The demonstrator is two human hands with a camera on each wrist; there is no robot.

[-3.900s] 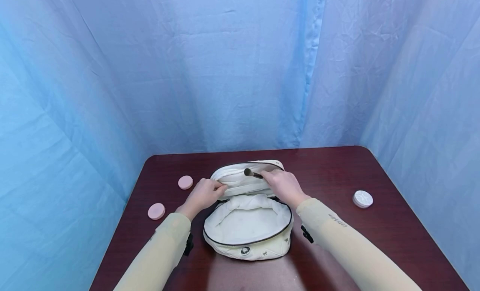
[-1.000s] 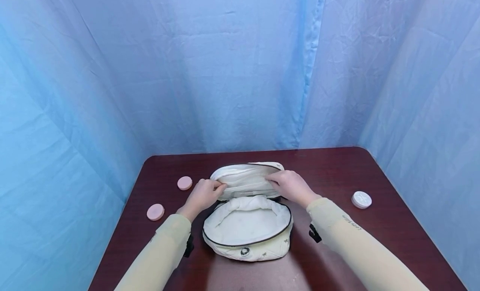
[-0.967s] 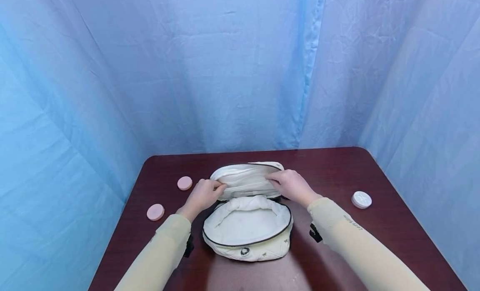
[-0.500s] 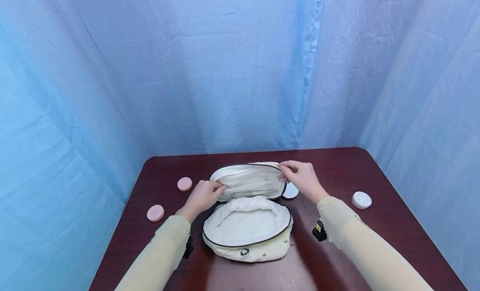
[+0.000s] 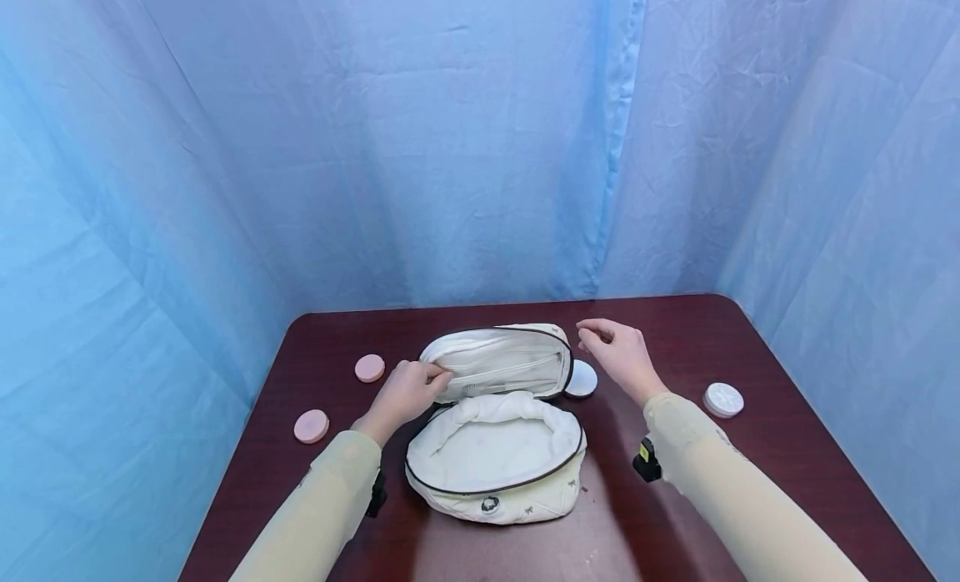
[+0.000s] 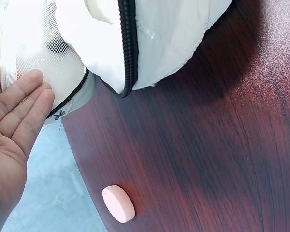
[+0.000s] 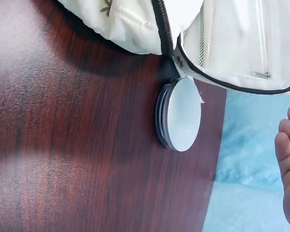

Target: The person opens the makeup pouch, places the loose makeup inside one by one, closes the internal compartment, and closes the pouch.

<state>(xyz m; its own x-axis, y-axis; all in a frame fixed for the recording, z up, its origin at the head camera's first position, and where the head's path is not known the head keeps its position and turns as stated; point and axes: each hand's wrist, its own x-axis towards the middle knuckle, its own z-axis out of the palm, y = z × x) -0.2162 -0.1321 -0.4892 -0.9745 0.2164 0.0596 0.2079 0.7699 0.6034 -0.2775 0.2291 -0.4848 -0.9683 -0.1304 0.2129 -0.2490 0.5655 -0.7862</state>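
Note:
A white quilted cosmetic bag [image 5: 487, 503] lies unzipped, its lid [image 5: 525, 390] folded back behind the main compartment. Inside that lid is a mesh pocket [image 7: 210, 34] with its own zip pull [image 7: 262, 74]. My left hand [image 5: 401, 394] pinches the left side of the pocket, fingers over the mesh. A small dark shape [image 6: 55, 44], too blurred to name, shows behind the mesh in the left wrist view. My right hand [image 5: 618, 353] is raised just right of the lid, fingers loosely bent, holding nothing. Below it a round, layered disc case [image 5: 582, 380] with a pale top touches the bag's side.
Two pink round compacts [image 5: 369, 368] [image 5: 311, 426] lie left of the bag. At the right is a white round case [image 5: 724, 400] with a raised pattern. The dark red wooden table [image 5: 675, 332] ends at blue curtains [image 5: 480, 148].
The makeup brush seen earlier in my right hand is no longer in it. That hand has moved from inside the lid out to the right, uncovering the disc case. My left hand has stayed put.

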